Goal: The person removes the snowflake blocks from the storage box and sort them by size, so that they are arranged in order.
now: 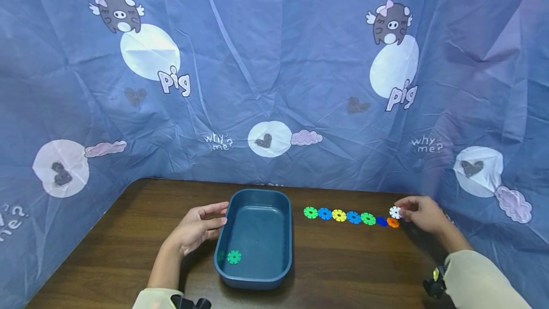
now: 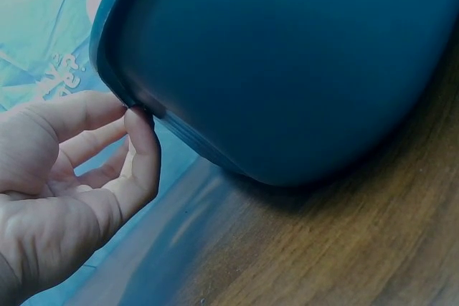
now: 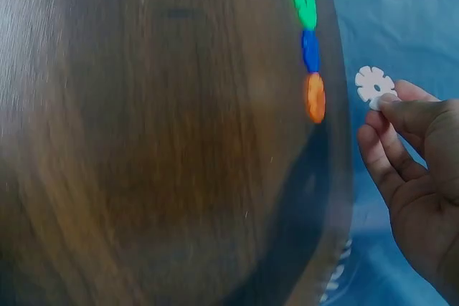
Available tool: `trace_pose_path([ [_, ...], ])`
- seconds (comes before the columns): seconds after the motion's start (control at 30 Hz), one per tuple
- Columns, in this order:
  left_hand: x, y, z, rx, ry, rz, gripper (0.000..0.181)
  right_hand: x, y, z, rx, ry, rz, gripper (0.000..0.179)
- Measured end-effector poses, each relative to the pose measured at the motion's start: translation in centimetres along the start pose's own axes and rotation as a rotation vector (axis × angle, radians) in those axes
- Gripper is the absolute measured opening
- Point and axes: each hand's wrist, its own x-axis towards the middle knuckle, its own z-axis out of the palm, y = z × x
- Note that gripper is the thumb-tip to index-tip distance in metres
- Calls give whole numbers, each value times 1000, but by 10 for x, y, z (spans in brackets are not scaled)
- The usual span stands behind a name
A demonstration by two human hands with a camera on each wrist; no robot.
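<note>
My right hand (image 1: 422, 213) pinches a white notched plastic disc (image 3: 374, 85) between thumb and fingers. The disc is held up close to the orange disc (image 1: 392, 222) at the right end of a row; in the right wrist view a gap separates the two. Several discs, edge to edge, form this row, from a green disc (image 1: 310, 212) through blue, yellow (image 1: 339, 215) and dark blue (image 1: 381, 221) ones. My left hand (image 1: 195, 227) touches the left side of a blue plastic bin (image 1: 288, 232) with thumb and fingertips, just under its rim.
A loose green disc (image 1: 234, 257) lies in the bin's near left corner. Bin and row stand on a brown wooden table (image 1: 343, 261). Behind the table's far edge hangs a blue printed curtain (image 1: 274, 85), which also closes in both sides.
</note>
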Motion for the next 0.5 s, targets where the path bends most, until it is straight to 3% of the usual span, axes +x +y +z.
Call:
trace_pose_path([
  [0.27,-1,-1,0,-17,-20,8,61,-14,19,-10,-65,18,23,19],
  [0.5,-1,0,-1,-14,-10,2,60,-20,37,-7,59,-23,131,24],
])
